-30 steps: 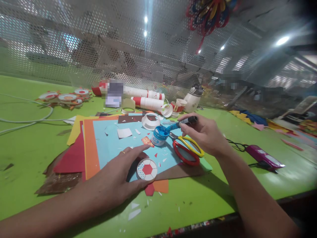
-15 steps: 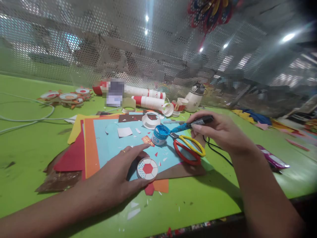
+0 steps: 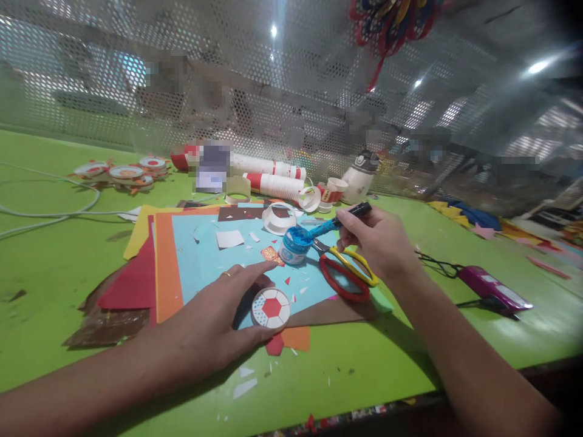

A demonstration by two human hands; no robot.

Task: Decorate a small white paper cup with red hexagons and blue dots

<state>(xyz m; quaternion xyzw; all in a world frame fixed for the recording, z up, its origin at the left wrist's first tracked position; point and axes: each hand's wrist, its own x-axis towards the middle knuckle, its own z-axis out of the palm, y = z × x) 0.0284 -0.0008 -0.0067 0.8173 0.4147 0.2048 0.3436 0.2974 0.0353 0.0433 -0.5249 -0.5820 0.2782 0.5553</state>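
Observation:
My left hand curls its thumb and fingers round a small round white paper piece. A red hexagon fills the piece's centre, and blue dots speckle some sections on its left. Between the thumb and fingers of my right hand is a black marker-like pen, its front part coated in blue paint. The pen's tip is down at the mouth of a small open jar of blue paint. Beside the jar lie scissors with one red and one yellow handle, partly behind my right hand.
Under the jar are a light blue sheet and other coloured papers, strewn with scraps. Behind stand a white paper ring, stacked paper cups and a white bottle. A purple power strip with black cords lies right.
My right hand has moved left and slightly up, bringing the pen's blue end to the jar's mouth. More of the power strip shows. My left hand keeps its hold on the round piece.

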